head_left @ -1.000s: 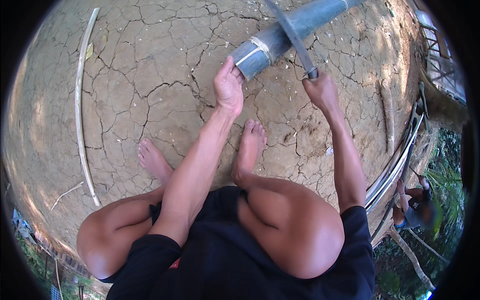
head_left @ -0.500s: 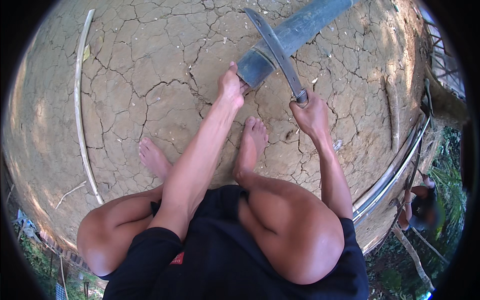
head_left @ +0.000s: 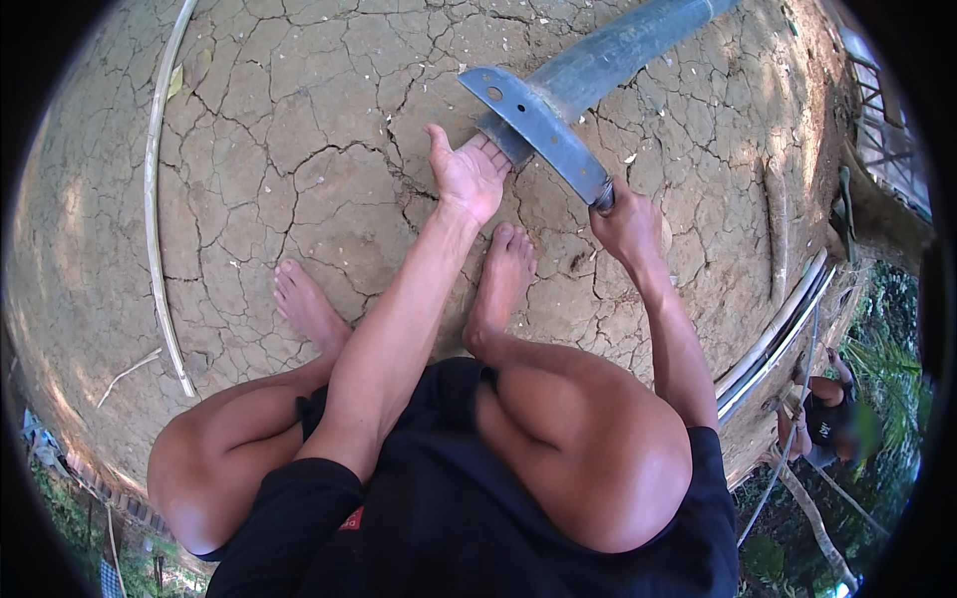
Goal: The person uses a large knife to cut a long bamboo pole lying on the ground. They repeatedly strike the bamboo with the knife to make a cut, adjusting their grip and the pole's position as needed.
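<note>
Machete (head_left: 546, 135) over bamboo (head_left: 615, 57), R hand (head_left: 630, 221) gripping it — L hand (head_left: 473, 181) unclenched, palm up @ bamboo's end.

A small red lettered label (head_left: 352, 519) marks the black shirt (head_left: 439, 543); pale print (head_left: 824, 431) marks a co-worker's dark top (head_left: 826, 414).

Head-worn fisheye view, facing down, close over bent knees (head_left: 634, 490)

The left arm (head_left: 404, 309) stretches forward, left hand (head_left: 472, 184) palm up, thumb (head_left: 437, 142) spread, fingers (head_left: 487, 152) extended. The right arm (head_left: 681, 334) slants forward and inward, right hand (head_left: 628, 224) curled into a fist. The knees (head_left: 638, 488) bend wide, feet (head_left: 506, 261) apart.
</note>
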`<state>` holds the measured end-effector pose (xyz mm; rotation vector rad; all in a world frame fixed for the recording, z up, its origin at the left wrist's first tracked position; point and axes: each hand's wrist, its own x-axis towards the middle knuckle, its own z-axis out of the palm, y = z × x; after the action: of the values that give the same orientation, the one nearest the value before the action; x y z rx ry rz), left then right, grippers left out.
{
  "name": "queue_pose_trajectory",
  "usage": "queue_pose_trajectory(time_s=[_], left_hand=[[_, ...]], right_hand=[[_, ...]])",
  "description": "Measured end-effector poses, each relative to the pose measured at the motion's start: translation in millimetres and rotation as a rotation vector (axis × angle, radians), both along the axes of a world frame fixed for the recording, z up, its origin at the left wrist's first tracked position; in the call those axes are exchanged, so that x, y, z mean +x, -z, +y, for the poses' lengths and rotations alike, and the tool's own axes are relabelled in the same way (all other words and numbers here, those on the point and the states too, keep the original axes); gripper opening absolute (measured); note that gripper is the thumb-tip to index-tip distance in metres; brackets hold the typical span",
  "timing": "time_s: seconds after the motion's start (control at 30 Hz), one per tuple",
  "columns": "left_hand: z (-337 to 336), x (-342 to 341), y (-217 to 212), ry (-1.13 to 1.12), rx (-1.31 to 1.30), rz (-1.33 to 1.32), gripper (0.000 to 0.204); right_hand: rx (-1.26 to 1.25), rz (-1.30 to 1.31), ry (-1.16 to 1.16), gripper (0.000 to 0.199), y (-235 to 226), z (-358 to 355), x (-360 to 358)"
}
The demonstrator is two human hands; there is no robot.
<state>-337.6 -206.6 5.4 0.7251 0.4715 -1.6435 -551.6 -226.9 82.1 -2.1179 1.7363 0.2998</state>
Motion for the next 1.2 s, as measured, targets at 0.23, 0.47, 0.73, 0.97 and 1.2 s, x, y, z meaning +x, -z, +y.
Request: queue_pose_trajectory(time_s=[0.23, 0.47, 0.73, 0.97, 1.2], left_hand=[[6.7, -0.4, 2.1, -0.040, -0.008, 0.060, 0.116], [5.7, 4.4, -2.2, -0.072, -0.044, 0.122, 0.117], [7.0, -3.4, -9.2, -0.113, -0.049, -0.048, 0.105], [1.9, -11.2, -3.2, -0.048, 0.097, -0.072, 0.091], [13.4, -19.4, 10.5, 0.088, -0.046, -0.318, 0.084]], right_hand=[[0.053, -0.065, 0.077, 0.025, 11.2, 2.9, -16.6], [-0.001, -0.028, 0.025, 0.027, 9.5, 7.0, -13.2], [-0.037, -0.054, -0.027, 0.024, 15.6, 14.8, -22.3], [-0.093, -0.139, 0.043, 0.021, 36.1, 14.4, -16.7], [-0.032, -0.183, 0.126, 0.021, 42.1, 40.2, 4.6]])
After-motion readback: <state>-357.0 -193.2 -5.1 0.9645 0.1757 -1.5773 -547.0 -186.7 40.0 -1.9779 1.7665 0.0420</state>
